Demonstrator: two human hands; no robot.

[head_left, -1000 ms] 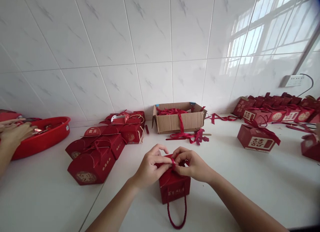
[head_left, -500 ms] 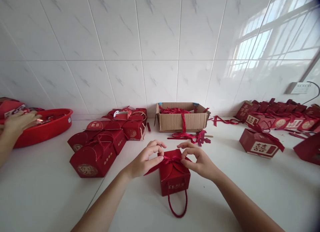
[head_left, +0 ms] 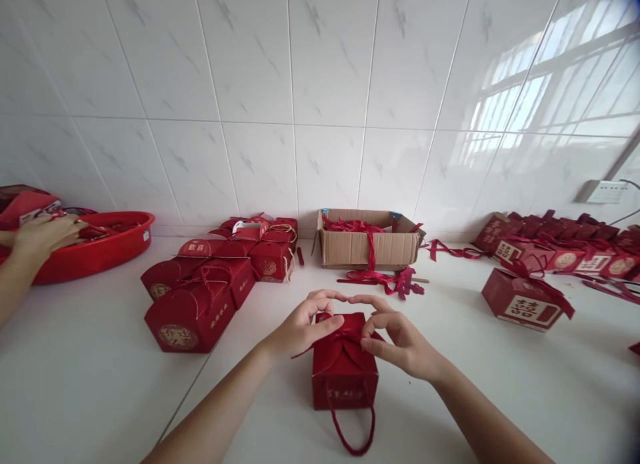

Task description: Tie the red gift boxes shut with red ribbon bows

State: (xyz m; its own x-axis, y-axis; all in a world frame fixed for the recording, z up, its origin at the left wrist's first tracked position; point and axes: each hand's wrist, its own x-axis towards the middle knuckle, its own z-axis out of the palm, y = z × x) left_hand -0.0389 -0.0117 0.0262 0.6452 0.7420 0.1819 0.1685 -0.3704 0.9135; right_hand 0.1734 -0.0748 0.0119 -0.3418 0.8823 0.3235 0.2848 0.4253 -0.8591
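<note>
A red gift box (head_left: 345,391) stands upright in front of me, its petal-shaped top flaps folded in. A red ribbon (head_left: 346,335) is tied in a bow across the top, and a red cord handle (head_left: 373,437) hangs down at the near side. My left hand (head_left: 303,327) arches over the left side of the bow, thumb stretched toward the knot and apart from the index finger. On the right side, my right hand (head_left: 400,341) pinches the bow's loop between thumb and fingers. The two index fingertips meet or nearly meet above the box.
Several red boxes (head_left: 193,317) stand at left; a cardboard box (head_left: 373,249) of ribbons sits at the wall. At right are a tied box (head_left: 525,304) and a row of boxes (head_left: 565,254). Another person's hand (head_left: 45,237) reaches over a red basin (head_left: 120,247).
The view has shifted slightly. My left thumb has moved right over the knot, and my index fingertips have come together. The other person's hand has moved within the basin area.
</note>
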